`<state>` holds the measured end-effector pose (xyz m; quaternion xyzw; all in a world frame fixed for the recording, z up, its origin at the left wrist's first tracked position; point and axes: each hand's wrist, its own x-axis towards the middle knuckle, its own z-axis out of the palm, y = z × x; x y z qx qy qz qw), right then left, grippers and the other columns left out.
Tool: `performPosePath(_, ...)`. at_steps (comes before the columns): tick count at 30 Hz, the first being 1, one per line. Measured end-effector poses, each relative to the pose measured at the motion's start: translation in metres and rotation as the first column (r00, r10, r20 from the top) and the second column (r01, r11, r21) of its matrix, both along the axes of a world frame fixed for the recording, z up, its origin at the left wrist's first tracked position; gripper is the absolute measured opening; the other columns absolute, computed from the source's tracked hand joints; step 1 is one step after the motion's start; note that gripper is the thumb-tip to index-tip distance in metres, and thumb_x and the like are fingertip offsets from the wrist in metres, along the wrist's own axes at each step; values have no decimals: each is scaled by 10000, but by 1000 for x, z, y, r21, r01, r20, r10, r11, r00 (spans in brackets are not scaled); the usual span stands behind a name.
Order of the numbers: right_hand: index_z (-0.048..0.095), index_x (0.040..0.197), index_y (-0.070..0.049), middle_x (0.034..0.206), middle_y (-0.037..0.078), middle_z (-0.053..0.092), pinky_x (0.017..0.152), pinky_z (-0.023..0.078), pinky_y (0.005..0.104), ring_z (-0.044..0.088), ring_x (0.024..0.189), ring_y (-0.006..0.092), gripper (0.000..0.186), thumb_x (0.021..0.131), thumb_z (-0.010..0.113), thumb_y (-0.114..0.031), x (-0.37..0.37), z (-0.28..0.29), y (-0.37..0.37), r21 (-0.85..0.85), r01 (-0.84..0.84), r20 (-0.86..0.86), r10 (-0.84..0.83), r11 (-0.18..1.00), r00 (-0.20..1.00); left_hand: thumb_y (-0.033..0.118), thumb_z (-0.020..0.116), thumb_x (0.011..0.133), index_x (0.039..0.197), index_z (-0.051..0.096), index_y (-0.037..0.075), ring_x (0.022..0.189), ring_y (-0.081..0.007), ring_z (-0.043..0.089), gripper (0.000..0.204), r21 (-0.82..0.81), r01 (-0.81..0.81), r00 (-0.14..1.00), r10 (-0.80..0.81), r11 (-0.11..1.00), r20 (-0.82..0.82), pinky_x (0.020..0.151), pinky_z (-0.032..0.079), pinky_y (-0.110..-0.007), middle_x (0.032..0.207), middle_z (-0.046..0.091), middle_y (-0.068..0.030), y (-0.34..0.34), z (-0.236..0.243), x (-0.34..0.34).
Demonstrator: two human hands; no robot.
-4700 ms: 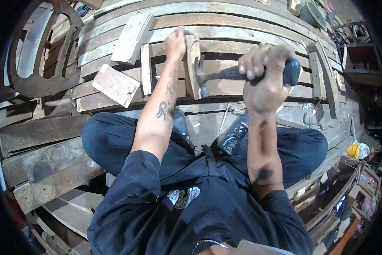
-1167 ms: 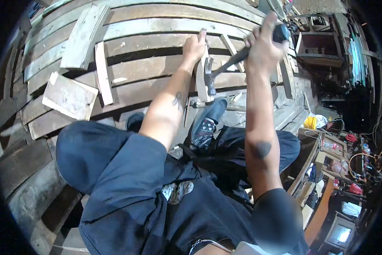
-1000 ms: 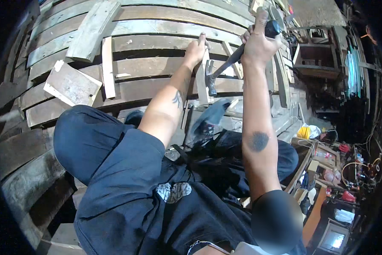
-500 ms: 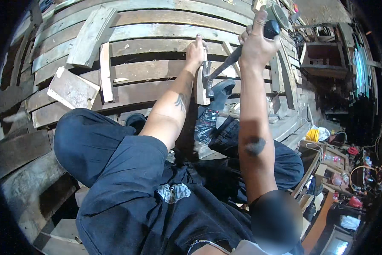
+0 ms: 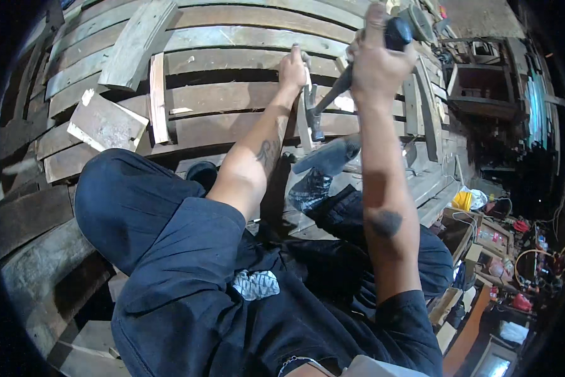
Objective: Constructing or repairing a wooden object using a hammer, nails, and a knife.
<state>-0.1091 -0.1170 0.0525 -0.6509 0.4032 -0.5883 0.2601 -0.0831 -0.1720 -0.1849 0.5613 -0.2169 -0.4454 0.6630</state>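
Note:
My left hand (image 5: 293,70) grips the upper end of a narrow wooden board (image 5: 304,132), standing on its edge and pointing away from me. My right hand (image 5: 383,69) is closed on the black handle of a claw hammer (image 5: 315,119), whose metal head is down at the board's right side; whether it touches cannot be told. The hand and handle's end are raised above and right of the head. Just below the board's near end is my shod foot (image 5: 326,157), with a patterned sock above it.
The slatted wooden platform (image 5: 219,60) carries a thick plank (image 5: 131,44), a thin batten (image 5: 158,94), a square board (image 5: 106,122) and more offcuts (image 5: 430,113) at the right. Beyond, at the right, are a wooden cabinet (image 5: 483,81) and a cluttered box of small items (image 5: 496,239).
Since the earliest frame the view has turned and my legs have shifted. Over the last second my foot shifted slightly, and my right hand rose a little on the hammer's raised handle end.

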Motion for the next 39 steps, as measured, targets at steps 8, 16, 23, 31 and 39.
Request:
performPosePath(8,508,850,-71,565,-26,404,423,366,259,403,452,87,392,953,711,-390,-62,14,-21,253,-122,303,41,960,952,541,300,1032,752,719,31,909,-442,663,717,172,52,959,-98,984,268,874,461,-533,852,698,-267,-2,-2,-12)
performPosePath(16,437,701,-136,576,-39,337,496,342,262,365,487,93,381,1025,580,-276,-55,25,-45,483,-538,306,442,691,843,564,311,1026,752,730,27,908,-453,664,734,241,68,948,-138,968,287,881,468,-527,873,702,-276,-2,-3,-5)
performPosePath(23,422,725,-183,520,-73,351,365,281,235,321,373,62,396,990,652,-367,-30,23,-92,554,-317,220,231,770,948,489,281,1024,677,686,68,741,-340,673,680,141,122,951,-156,983,266,774,491,-456,656,671,-131,0,12,-21)
performPosePath(31,360,679,-151,515,-41,311,419,286,267,287,411,81,480,1109,342,-363,-134,29,43,129,-333,465,240,934,852,536,311,1014,790,696,35,829,-410,653,670,4,407,825,-369,913,428,792,474,-480,820,704,-213,-21,25,-74)
performPosePath(39,404,680,-139,548,-30,342,439,304,282,333,434,101,428,1002,616,-326,-94,18,-52,397,-214,304,92,892,948,543,298,1035,744,699,65,777,-279,667,688,89,450,885,-457,888,86,810,475,-407,724,693,-102,-27,-11,-55)
